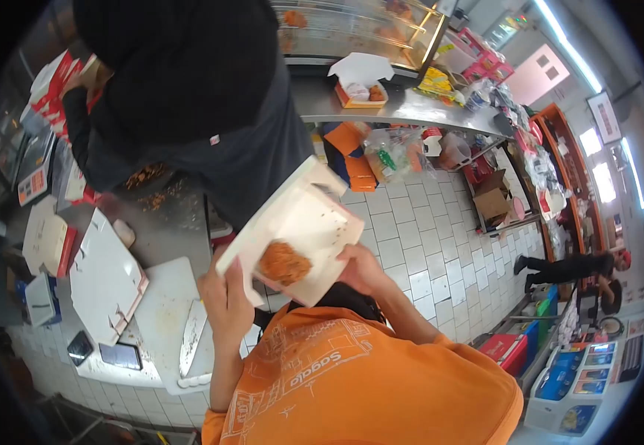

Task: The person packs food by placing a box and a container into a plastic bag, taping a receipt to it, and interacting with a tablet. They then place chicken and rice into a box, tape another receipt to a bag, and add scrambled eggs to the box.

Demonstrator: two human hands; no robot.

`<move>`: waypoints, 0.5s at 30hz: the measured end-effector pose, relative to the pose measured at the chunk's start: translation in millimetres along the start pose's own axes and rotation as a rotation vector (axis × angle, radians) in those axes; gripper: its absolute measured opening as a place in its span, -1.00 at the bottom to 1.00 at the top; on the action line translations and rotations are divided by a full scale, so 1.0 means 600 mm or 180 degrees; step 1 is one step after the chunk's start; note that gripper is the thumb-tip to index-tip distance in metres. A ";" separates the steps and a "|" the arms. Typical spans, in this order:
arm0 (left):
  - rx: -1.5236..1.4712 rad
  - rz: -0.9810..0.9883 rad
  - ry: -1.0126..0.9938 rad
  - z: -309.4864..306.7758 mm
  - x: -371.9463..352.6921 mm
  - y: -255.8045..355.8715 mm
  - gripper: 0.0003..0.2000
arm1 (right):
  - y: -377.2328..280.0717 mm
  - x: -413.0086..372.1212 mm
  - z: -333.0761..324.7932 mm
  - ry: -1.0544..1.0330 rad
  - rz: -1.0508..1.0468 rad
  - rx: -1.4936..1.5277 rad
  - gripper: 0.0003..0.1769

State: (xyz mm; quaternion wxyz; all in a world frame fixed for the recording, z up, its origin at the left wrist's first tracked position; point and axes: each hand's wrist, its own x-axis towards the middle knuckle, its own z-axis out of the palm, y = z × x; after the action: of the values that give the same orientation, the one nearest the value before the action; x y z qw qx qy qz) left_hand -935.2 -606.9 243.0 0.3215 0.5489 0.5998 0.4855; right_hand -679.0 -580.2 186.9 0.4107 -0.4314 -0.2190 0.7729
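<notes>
An open white cardboard box (313,215) is held up in front of my orange top, tilted, with one piece of fried chicken (285,262) and some crumbs inside. My left hand (228,302) grips the box's near left side, thumb up along the wall. On the right edge, my right hand (363,268) pinches the cardboard. Below and left of the box lie a white cutting board (165,315) and a knife (192,337) on the steel table.
A co-worker in black (188,96) stands close at the upper left, reaching to red-and-white boxes (53,85). An open box with food (361,90) sits on the steel counter (441,111). Another person (574,268) is far right. Two phones and an open carton lie left.
</notes>
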 end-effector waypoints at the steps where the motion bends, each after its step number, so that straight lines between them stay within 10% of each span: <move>1: -0.0571 0.0070 0.0003 0.040 0.031 0.010 -0.70 | -0.023 -0.003 -0.032 0.0361 -0.0146 -0.0070 -0.31; 4: -0.0811 0.0249 -0.0315 0.181 0.122 0.023 -0.66 | -0.096 0.026 -0.169 0.0857 -0.0683 -0.0004 -0.37; 9: -0.2371 -0.1746 -0.1222 0.470 0.218 -0.022 -0.53 | -0.263 0.093 -0.340 0.1092 -0.0977 -0.0493 -0.37; 15: -0.3411 -0.2160 -0.0505 0.749 0.350 -0.026 -0.39 | -0.398 0.240 -0.484 0.1371 -0.1570 -0.1284 -0.38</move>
State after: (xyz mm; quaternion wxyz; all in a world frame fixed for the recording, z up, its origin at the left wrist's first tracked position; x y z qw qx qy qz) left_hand -567.8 -298.6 114.4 0.7306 0.1258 0.3887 0.5471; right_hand -368.7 -330.9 127.8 0.5277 -0.5903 -0.3726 0.4840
